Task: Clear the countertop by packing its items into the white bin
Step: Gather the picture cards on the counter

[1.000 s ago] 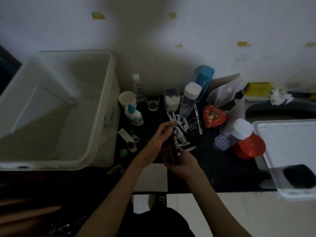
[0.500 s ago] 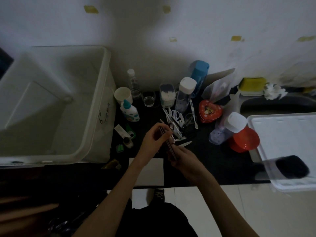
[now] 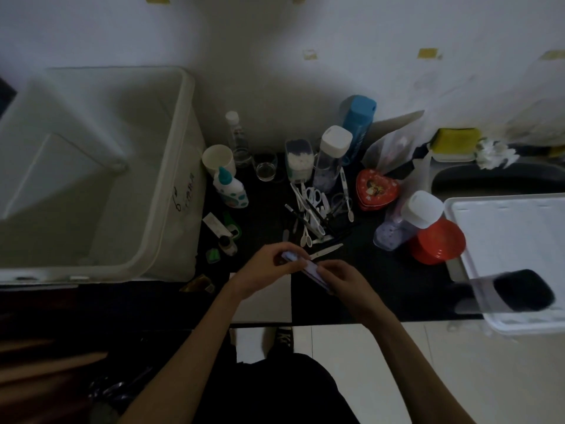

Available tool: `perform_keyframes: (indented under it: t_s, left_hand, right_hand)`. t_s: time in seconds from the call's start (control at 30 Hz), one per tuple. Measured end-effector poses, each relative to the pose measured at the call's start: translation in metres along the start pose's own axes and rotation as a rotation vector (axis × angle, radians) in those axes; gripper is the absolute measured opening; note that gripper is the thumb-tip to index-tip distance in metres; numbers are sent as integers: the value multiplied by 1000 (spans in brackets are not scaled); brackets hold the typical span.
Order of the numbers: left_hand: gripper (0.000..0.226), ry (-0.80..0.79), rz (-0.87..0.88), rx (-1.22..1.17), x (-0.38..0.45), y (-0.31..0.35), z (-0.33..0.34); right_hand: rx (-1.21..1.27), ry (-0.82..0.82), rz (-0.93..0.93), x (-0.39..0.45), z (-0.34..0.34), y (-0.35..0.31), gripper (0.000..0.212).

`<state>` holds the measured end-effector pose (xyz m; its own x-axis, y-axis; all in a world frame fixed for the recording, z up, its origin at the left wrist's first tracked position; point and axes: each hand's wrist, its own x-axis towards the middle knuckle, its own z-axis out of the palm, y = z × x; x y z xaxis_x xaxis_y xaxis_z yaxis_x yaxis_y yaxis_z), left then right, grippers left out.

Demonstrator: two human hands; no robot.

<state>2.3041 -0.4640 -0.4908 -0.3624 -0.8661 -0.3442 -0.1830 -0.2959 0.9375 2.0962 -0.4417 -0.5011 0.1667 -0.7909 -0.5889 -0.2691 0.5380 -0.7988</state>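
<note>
Countertop (image 3: pixel 269 206): dark surface against a pale wall, dimly lit, crowded with small toiletries.
Left hand (image 3: pixel 263 270): at the near edge of the counter, fingers curled, pinching one end of a bundle of thin pale items (image 3: pixel 305 267).
Right hand (image 3: pixel 342 280): touching the left hand, fingers wrapped round the other end of the same bundle.
Small scissors (image 3: pixel 325 251): flat on the counter just beyond the hands.
Loose pile (image 3: pixel 315 215): white spoons, sticks and small tools, further back from the hands.
Glue bottle (image 3: pixel 229 188): teal tip, upright, left of the pile, near the bin wall.
White bin (image 3: pixel 171 166): on the counter well left of the hands, large, open-topped; its visible interior shows nothing inside.
Red heart tin (image 3: pixel 377 189): right of the pile.
Red lid (image 3: pixel 437 241): right of the hands, with a white-capped bottle (image 3: pixel 406 221) lying against it.
Cotton-swab box (image 3: pixel 299 160): behind the pile, near the wall.
Blue container (image 3: pixel 359 120): furthest back, against the wall.
</note>
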Motion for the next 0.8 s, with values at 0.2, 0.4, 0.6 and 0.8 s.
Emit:
perform_keyframes:
  t_s: [0.2,0.4,0.6,0.8]
  left_hand:
    - [23,13,9,39,5,-18,5]
    - [36,-39,41,62,14,-33,18]
    - [54,-88,200,492,31,-47,36]
    - [59,-167,208,985,46,-63,73]
  right_hand:
    - [-272,-156,-90,0,-26,3,56]
    - [-605,-98,-233,8,-35,20,63]
    - [-725,10,-319,13,-43,44,59]
    - [-900,122,-369,12,-44,76,59]
